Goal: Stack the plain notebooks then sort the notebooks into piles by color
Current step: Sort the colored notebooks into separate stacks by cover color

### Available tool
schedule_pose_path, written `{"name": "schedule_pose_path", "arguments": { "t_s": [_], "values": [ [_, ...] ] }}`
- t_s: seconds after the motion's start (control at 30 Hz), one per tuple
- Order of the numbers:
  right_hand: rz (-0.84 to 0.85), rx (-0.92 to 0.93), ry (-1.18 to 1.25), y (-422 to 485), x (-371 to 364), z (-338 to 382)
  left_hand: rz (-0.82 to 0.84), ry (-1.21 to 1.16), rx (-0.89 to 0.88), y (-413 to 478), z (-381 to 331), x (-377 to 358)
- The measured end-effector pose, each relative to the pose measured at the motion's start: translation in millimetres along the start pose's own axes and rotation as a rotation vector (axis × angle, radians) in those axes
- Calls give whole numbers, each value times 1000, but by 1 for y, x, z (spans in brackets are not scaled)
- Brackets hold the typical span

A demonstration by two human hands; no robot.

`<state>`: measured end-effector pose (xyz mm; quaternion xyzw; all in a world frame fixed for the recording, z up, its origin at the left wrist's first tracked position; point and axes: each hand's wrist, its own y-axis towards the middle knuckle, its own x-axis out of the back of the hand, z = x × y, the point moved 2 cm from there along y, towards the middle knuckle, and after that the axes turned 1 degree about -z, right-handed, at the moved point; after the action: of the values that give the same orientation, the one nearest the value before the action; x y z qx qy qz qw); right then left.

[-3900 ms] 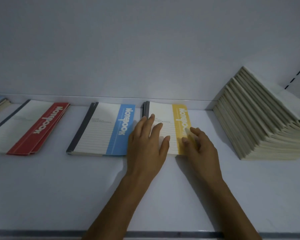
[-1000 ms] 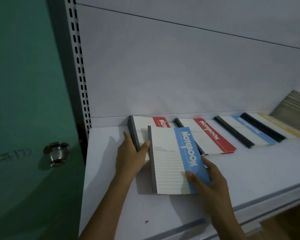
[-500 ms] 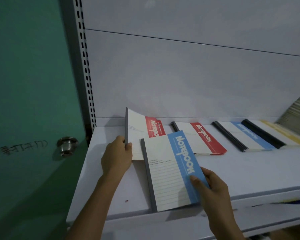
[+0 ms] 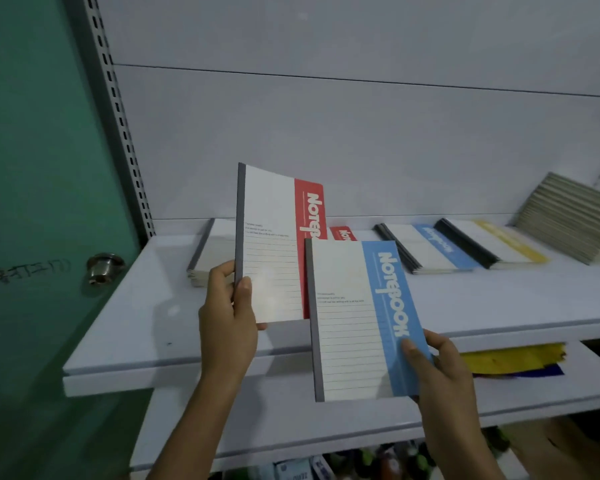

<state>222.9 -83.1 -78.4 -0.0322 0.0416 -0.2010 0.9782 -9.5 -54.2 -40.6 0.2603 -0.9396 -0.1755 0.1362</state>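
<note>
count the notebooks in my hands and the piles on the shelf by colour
Held red notebook: 1, left hand
Held blue notebook: 1, right hand
Red pile, mostly hidden: 1
Blue pile: 1
Yellow pile: 1
Plain pile: 1
Left pile, colour hidden: 1
Total: 2 held notebooks, 5 piles on the shelf

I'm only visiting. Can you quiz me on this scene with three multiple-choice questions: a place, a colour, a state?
1. Where on the shelf is the plain notebooks stack? A far left B far right C middle
2. Stripe colour of the upright notebook in the left hand? A red B yellow C green
3. The blue-striped notebook is: A flat on the shelf B open C held by the right hand
Answers: B, it sits at the shelf's right end; A, its band is red; C, that hand pinches its lower corner.
</note>
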Motion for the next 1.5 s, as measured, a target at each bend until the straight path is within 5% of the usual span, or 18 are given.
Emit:
{"name": "schedule_pose_path", "arguments": {
  "t_s": [0.53, 1.1, 1.3, 1.5],
  "values": [
    [-161, 7, 49, 82, 84, 7, 88, -13, 126, -2, -6, -123],
    [-134, 104, -23, 262, 59, 34, 37, 691, 177, 89, 62, -198],
    [-97, 140, -76, 302, 58, 39, 71, 980, 45, 88, 54, -198],
    [-53, 258, -280, 333, 55, 35, 78, 647, -212, 63, -3, -254]
  ]
}}
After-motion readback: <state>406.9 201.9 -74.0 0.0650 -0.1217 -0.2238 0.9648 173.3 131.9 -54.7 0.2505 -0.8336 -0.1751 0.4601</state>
